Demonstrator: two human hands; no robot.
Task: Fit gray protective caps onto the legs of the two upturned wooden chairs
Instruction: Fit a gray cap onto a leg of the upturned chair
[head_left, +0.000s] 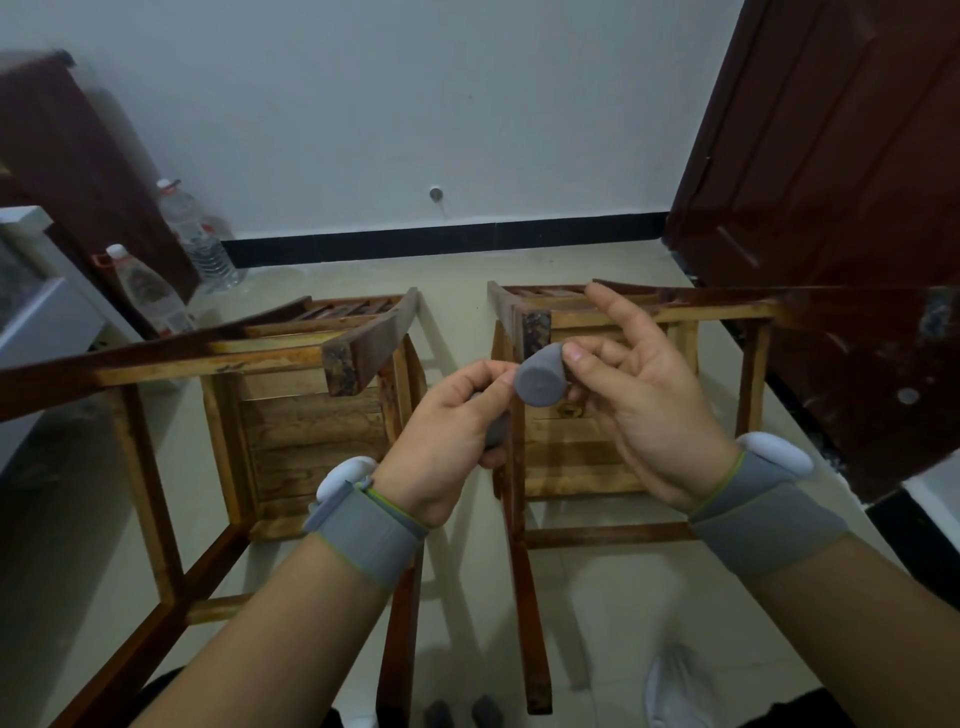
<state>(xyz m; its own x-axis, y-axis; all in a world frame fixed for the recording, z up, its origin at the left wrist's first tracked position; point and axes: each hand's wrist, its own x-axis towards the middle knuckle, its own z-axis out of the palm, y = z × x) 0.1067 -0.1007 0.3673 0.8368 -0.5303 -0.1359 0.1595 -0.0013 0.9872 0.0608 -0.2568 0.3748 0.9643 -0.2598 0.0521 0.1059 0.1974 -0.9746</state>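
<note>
Two upturned wooden chairs stand side by side on the floor, the left chair (311, 415) and the right chair (587, 457), legs pointing up at me. A gray cap (540, 376) is pinched between the fingertips of both hands, just below the bare end of the right chair's near-left leg (536, 328). My right hand (639, 400) holds its right side with thumb and finger, the other fingers spread. My left hand (452, 421) touches its left side and also curls around another gray cap (496, 431). The left chair's leg end (342, 370) is bare.
Two more gray caps (462, 714) lie on the floor at the bottom edge, near a white bag (675, 691). Two large water bottles (176, 254) stand at the left by a dark cabinet (72, 171). A brown door (831, 156) is at the right.
</note>
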